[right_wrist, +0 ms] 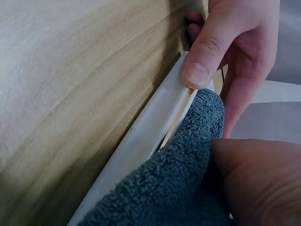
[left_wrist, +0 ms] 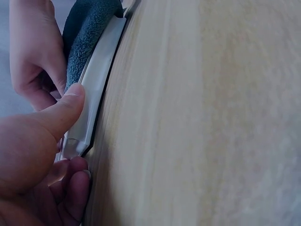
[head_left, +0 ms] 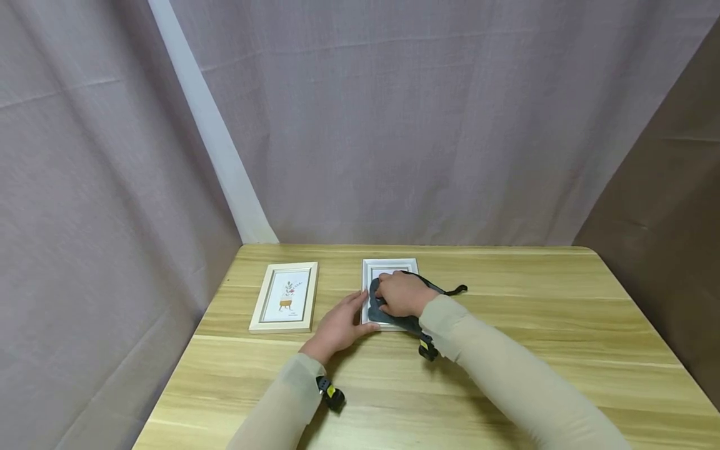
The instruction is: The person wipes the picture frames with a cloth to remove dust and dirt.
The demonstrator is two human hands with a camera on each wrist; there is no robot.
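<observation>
Beyond both hands hangs a mauve-grey fabric curtain (head_left: 405,125); beneath them spreads a pale wood-grain table (head_left: 534,350). Left of the grip lies a rectangular cream picture frame (head_left: 284,298); under it, a rectangular silvery-white picture frame (head_left: 389,262), topped by a bunched blue-grey terry cloth (head_left: 384,314). The right hand (head_left: 404,294) grasps the cloth; the left hand (head_left: 339,325) grasps the white frame's near left corner. The left wrist view shows curled fingertips there, hidden from the head view. The table's far edge runs just past the grip; wood stretches well out rightward, beyond a thin black strap (head_left: 457,290)
</observation>
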